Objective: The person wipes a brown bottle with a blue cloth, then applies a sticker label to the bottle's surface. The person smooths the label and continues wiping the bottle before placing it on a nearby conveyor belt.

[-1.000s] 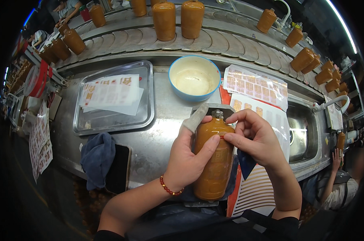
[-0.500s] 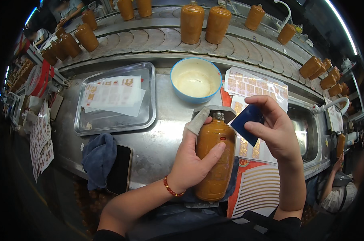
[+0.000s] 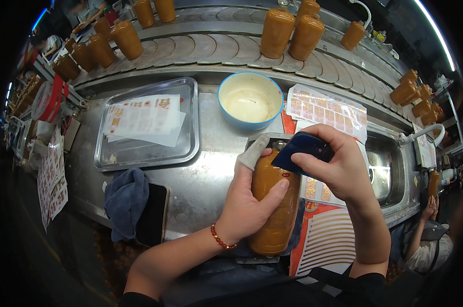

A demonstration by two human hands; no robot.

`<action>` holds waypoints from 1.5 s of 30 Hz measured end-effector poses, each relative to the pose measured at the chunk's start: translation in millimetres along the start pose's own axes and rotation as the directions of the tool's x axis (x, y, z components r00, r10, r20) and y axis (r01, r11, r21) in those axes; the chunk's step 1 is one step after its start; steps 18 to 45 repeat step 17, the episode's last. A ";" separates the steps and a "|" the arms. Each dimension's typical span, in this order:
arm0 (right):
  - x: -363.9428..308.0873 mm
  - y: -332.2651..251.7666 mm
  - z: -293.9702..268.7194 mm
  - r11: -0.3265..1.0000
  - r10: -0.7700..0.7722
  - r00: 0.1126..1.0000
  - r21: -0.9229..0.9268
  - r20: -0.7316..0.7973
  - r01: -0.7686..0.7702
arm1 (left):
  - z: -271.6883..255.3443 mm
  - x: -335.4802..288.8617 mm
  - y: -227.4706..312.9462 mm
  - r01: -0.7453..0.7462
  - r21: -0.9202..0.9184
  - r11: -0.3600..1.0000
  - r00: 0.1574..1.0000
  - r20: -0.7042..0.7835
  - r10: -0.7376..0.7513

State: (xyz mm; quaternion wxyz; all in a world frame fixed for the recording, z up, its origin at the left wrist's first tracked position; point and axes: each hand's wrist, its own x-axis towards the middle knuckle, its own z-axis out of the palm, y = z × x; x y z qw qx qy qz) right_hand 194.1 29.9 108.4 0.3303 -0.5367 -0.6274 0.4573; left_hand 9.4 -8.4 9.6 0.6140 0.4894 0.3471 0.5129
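Note:
A glossy brown bottle [image 3: 272,220] stands tilted toward me at the bench's front edge, on a dark cloth. My left hand [image 3: 246,199] grips its left side, thumb across the front, with a pale cloth cover on one finger. In my right hand [image 3: 328,163] is a flat dark blue scraper [image 3: 300,148], pinched between thumb and fingers. The scraper's edge lies over the bottle's shoulder, beside a small red mark [image 3: 285,175], and partly hides the bottle's neck. Whether its edge presses on the surface I cannot tell.
A blue-rimmed bowl [image 3: 250,100] stands behind the bottle. To the left are a metal tray [image 3: 193,128] with sticker sheets, a blue cloth [image 3: 126,204] and a phone [image 3: 153,215]. Gold sticker sheets [image 3: 326,110] and a sink [image 3: 387,169] lie right. Beyond runs a conveyor [image 3: 211,48] carrying bottles.
My right hand has brought the scraper left and tilted it over the bottle's shoulder. The left hand keeps its grip. Bottles on the conveyor have shifted to the right.

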 end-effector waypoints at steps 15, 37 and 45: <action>-11.7 6.7 13.5 0.989 -0.135 0.987 -0.069 -0.088 0.129 | -6.3 -6.9 -0.4 0.007 0.027 1.000 1.000 0.006 -0.007; -7.3 10.4 5.8 0.994 -0.090 0.979 -0.078 -0.182 0.077 | -4.2 -7.3 3.7 0.012 -0.014 1.000 1.000 0.015 -0.012; -7.3 10.4 5.8 0.994 -0.090 0.979 -0.078 -0.182 0.077 | -4.2 -7.3 3.7 0.012 -0.014 1.000 1.000 0.015 -0.012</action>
